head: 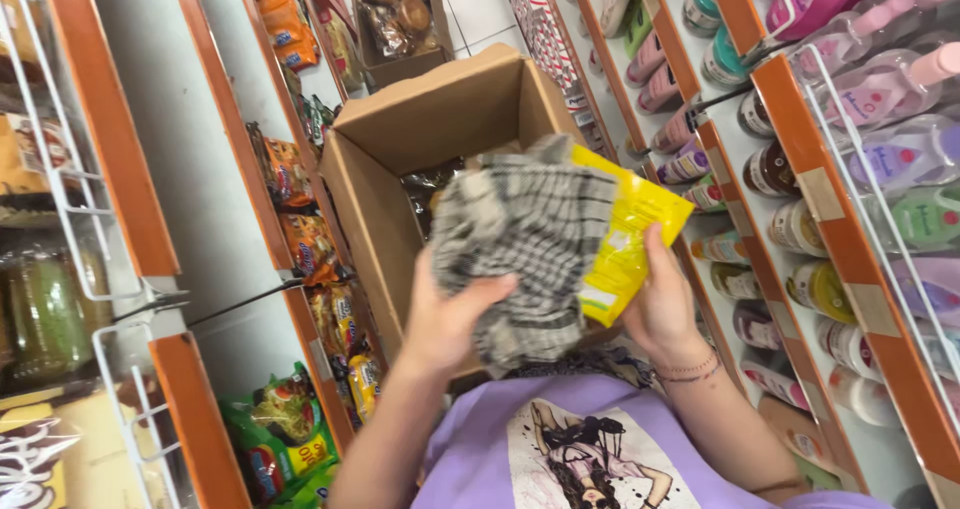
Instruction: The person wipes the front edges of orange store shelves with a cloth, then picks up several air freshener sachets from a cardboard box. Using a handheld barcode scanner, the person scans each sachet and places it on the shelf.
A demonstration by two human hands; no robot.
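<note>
Packet: yellow packet (622, 249) held up in front of the chest, above the open box (440, 134), its left part hidden under the cloth (530, 254).
Cloth: grey checked cloth bunched over the packet's face and draped down toward the purple shirt (480, 449).
Left hand: left hand (450, 319) has its grip closed on the cloth from below, thumb across the lower folds, pressing it against the packet.
Right hand: right hand (660, 304) grips the packet's right edge, thumb on the front, fingers behind; a narrow, firm hold.
Step in hand: by my reading, the packet is being wiped with the cloth.
Doing it well: keep the right hand's hold at the edge so the face stays free; move the cloth flat rather than bunched, in strokes away from the gripping thumb; support the packet from behind so it does not buckle.
Box: brown cardboard, flaps open, standing on the aisle floor; it seems to hold dark wrapped goods, though the view inside is poor.
Left shelves: orange-edged shelves (215, 99) with snack bags (285, 434) and wire dividers.
Right shelves: bottles (900, 89) and jars in rows, well apart from both hands.
</note>
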